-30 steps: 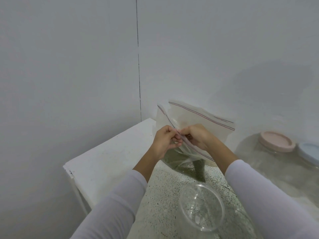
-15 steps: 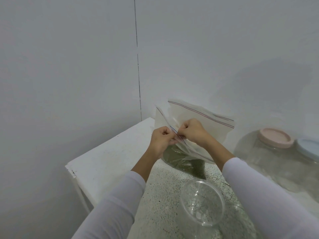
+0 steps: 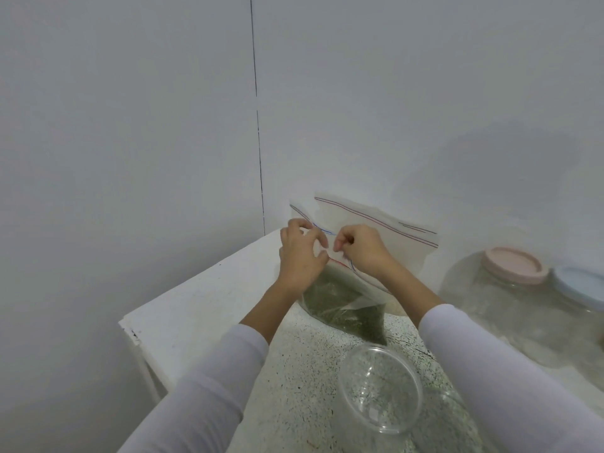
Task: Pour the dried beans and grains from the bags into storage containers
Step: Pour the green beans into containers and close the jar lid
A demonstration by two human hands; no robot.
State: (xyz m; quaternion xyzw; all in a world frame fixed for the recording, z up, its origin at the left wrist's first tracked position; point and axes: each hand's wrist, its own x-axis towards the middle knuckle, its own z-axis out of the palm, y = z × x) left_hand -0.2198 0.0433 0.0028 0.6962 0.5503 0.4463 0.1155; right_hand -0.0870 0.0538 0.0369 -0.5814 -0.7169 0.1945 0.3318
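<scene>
Hands of the person meet at the top of a clear zip bag [image 3: 346, 299] that stands on the speckled counter [image 3: 294, 371] near the corner of the room. The left hand [image 3: 300, 253] has its fingers curled, and they pinch one side of the bag's mouth. The right hand [image 3: 359, 248] is closed into a loose fist and pinches the other side, just beside the left one. Between them the zip line with its blue and red stripes is a little apart. The lower part of the bag is filled with small green grains, and its bottom corner points toward an open clear container [image 3: 380, 387], which stands in front of the bag, closer to the person, with its round mouth upward.

Behind the first bag a second zip bag [image 3: 376, 230] leans on the white wall; what is inside it I cannot tell. On the right side, well apart from the hands, stand two big clear jars, one with a pink lid [image 3: 514, 264] and one with a light blue lid [image 3: 581, 284]. Both arms wear white sleeves [image 3: 490, 364].
</scene>
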